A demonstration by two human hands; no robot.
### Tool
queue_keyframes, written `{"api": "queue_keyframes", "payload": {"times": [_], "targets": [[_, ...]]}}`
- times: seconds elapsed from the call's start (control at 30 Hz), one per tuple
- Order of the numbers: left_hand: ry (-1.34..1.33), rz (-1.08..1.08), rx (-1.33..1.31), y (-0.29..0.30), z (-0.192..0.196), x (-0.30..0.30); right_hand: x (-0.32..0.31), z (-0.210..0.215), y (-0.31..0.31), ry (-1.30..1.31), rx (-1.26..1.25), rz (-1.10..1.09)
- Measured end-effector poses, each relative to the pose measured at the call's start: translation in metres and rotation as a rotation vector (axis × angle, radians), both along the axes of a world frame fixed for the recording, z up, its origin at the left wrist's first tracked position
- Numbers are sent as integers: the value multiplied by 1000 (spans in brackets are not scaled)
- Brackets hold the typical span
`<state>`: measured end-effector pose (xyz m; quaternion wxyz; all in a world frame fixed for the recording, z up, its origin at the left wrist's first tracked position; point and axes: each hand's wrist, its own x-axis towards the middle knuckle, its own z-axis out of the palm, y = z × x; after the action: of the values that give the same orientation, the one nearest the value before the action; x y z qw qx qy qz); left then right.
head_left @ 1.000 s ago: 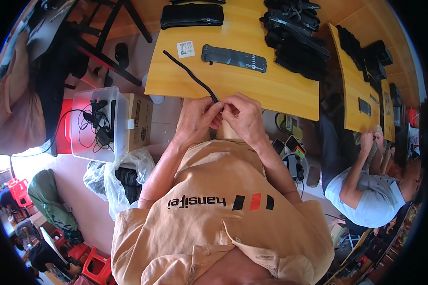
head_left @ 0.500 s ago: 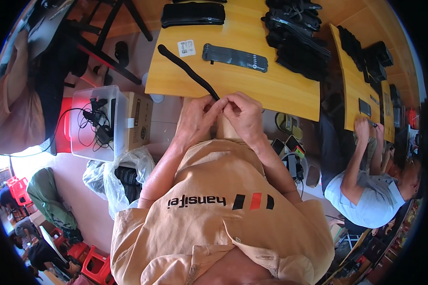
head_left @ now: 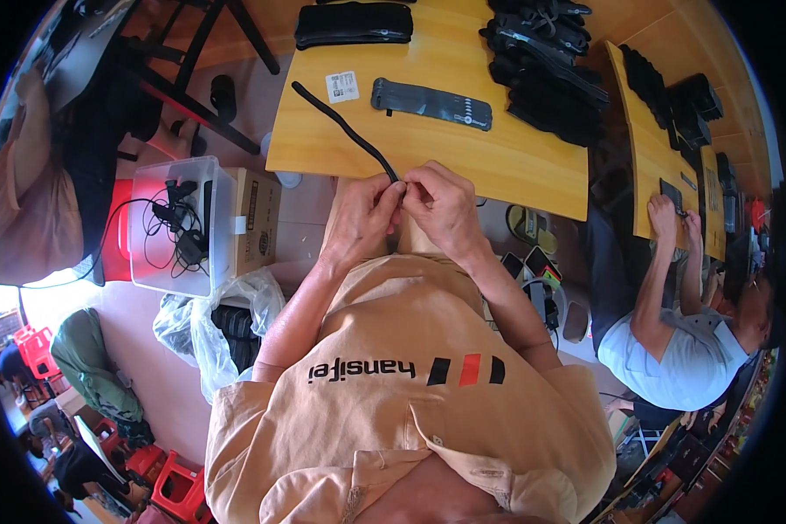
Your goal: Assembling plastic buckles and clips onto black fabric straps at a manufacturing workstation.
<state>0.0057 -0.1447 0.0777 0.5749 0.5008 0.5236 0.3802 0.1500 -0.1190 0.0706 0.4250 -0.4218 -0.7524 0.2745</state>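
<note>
Here, over the near edge of the yellow table (head_left: 498, 166), the left hand (head_left: 358, 218) and right hand (head_left: 445, 210) pinch closed on the near end of a long black strap (head_left: 345, 131) that trails across the tabletop, and steady, close fingertips probably serve best.

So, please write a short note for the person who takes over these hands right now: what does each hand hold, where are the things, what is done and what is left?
Left hand: pinches the near end of the thin black strap.
Right hand: grips the same end, fingertips meeting the left.
Strap: runs away over the yellow table toward the white tag.
Flat dark strap piece lies beyond, untouched.
Done: strap end picked up. Left: work at that end, hidden by fingers.
</note>
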Motion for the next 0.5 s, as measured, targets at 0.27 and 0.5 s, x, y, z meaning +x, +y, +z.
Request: {"api": "queue_keyframes", "payload": {"times": [0.27,0.5], "targets": [[-91,101,25,-4,13,1,8,8,9,493,-729,208],[-298,128,-158,3,16,-10,13,22,7,426,-635,238]]}}
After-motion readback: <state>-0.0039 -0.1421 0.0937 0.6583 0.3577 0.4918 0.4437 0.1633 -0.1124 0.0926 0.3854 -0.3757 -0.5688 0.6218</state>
